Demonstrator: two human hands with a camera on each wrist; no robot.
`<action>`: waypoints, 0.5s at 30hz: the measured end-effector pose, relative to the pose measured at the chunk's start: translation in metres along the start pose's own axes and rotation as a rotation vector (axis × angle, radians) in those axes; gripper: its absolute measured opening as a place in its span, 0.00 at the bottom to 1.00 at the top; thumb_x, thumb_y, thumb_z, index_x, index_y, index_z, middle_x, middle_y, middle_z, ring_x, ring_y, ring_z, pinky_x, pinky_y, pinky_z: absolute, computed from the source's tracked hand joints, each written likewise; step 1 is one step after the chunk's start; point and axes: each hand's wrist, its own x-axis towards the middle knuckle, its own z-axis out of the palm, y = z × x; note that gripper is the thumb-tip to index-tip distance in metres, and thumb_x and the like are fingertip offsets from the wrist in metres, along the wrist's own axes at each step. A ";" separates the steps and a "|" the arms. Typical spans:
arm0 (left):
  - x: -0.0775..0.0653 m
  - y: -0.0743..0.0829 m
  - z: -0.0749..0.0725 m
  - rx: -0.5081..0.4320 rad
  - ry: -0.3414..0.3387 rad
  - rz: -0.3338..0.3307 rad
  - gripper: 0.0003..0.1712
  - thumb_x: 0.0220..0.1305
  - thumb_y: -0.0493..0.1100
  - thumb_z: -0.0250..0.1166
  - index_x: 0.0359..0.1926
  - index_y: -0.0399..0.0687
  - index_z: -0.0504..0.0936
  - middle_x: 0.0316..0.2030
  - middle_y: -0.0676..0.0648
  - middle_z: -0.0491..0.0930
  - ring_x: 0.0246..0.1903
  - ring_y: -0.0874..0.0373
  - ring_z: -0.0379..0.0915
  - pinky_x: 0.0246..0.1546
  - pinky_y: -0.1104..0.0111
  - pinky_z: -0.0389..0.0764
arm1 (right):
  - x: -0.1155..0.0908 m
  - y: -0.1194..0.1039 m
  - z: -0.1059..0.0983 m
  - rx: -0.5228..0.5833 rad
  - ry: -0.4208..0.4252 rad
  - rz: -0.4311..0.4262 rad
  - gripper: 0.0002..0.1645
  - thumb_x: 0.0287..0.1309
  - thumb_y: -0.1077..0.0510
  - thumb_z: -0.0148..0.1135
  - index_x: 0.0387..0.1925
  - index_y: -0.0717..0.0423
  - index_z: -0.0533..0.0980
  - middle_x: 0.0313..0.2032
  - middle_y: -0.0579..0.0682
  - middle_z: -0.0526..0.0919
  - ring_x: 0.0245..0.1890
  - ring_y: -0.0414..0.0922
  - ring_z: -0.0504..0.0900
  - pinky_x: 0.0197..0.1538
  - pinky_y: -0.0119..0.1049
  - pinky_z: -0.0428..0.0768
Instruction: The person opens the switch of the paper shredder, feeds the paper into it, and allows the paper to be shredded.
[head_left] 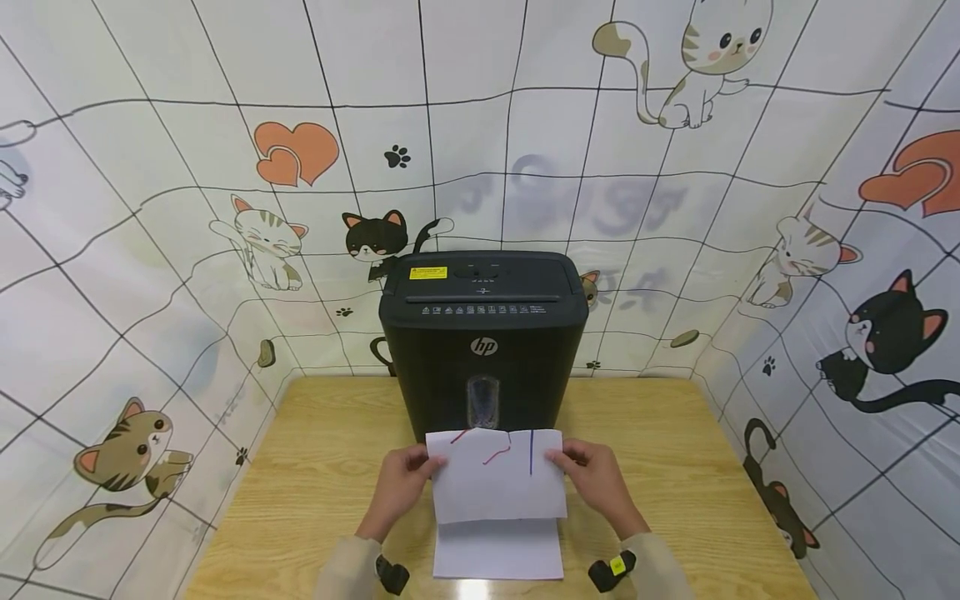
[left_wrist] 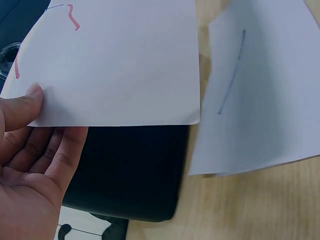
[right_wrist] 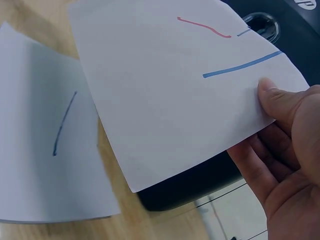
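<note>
A white sheet of paper [head_left: 495, 492] with red and blue pen strokes is held up between both hands in the head view. My left hand [head_left: 401, 485] pinches its left edge, thumb on the near face. At the opposite edge my right hand [head_left: 596, 482] pinches it the same way, its thumb [right_wrist: 280, 102] clear in the right wrist view. Below the sheet, more white paper [head_left: 498, 552] lies on the table, apart from it; the left wrist view shows a dark blue stroke on this paper [left_wrist: 265, 100]. Beyond the sheet stands a black HP paper shredder [head_left: 435, 358].
The shredder's feed slot [head_left: 483, 298] and a yellow label [head_left: 428, 272] are on its top. A wooden table [head_left: 300, 500] carries everything. Cloth walls [head_left: 480, 50] with cat drawings close in the back and both sides.
</note>
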 end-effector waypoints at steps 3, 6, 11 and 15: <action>0.002 0.006 -0.002 -0.006 0.012 0.012 0.05 0.62 0.41 0.74 0.33 0.44 0.90 0.27 0.47 0.85 0.27 0.61 0.73 0.29 0.72 0.75 | 0.001 -0.007 -0.005 0.008 0.006 -0.013 0.04 0.61 0.54 0.73 0.34 0.50 0.87 0.31 0.47 0.86 0.32 0.42 0.76 0.35 0.30 0.77; 0.004 0.014 -0.004 -0.023 0.017 0.027 0.04 0.62 0.41 0.74 0.35 0.45 0.90 0.28 0.47 0.86 0.27 0.61 0.73 0.29 0.73 0.74 | 0.002 -0.012 -0.009 0.002 0.022 -0.031 0.04 0.61 0.53 0.73 0.35 0.49 0.87 0.31 0.47 0.86 0.32 0.42 0.76 0.35 0.30 0.76; 0.007 0.030 -0.008 -0.048 0.026 0.053 0.04 0.62 0.41 0.74 0.35 0.44 0.90 0.30 0.46 0.86 0.29 0.60 0.73 0.30 0.72 0.74 | 0.005 -0.019 -0.015 -0.001 0.044 -0.062 0.07 0.61 0.51 0.72 0.33 0.49 0.86 0.30 0.47 0.85 0.31 0.42 0.76 0.35 0.31 0.76; 0.012 0.041 -0.013 -0.048 0.032 0.063 0.04 0.62 0.41 0.74 0.33 0.45 0.89 0.30 0.46 0.85 0.30 0.59 0.73 0.31 0.73 0.76 | 0.009 -0.026 -0.021 -0.011 0.050 -0.084 0.10 0.61 0.47 0.72 0.34 0.49 0.87 0.31 0.46 0.86 0.32 0.42 0.76 0.36 0.31 0.76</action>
